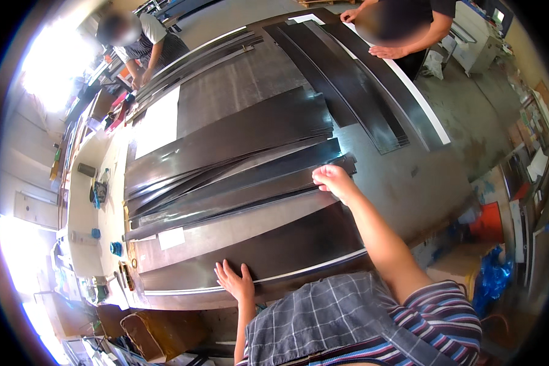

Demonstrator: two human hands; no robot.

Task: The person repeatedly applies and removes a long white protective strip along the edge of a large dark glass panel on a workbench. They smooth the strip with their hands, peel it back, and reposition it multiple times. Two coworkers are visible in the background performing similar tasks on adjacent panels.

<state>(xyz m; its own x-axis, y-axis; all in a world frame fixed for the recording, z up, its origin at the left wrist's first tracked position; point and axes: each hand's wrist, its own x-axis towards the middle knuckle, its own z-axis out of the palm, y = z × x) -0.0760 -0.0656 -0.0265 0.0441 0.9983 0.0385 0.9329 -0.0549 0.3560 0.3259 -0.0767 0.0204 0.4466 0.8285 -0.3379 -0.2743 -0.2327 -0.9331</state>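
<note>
My left hand (pixel 235 280) lies flat with fingers spread on the near edge of a dark, glossy strip of sheet material (pixel 268 244). Along this strip's front edge runs a thin white line. Farther off, my right hand (pixel 335 182) is closed, fingers curled, at the right end of a stack of long black strips (pixel 238 189). Whether it pinches a strip's end or something small cannot be made out. More wide dark strips (pixel 226 137) overlap loosely behind, slightly fanned.
Across the large table (pixel 409 189), long dark strips (pixel 348 79) lie at the far right, beside a person's hands (pixel 389 52). Another person (pixel 143 46) works at the far left. A small white paper (pixel 171 238) and a blue tape roll (pixel 116 248) lie left. Cardboard boxes (pixel 165 332) stand below.
</note>
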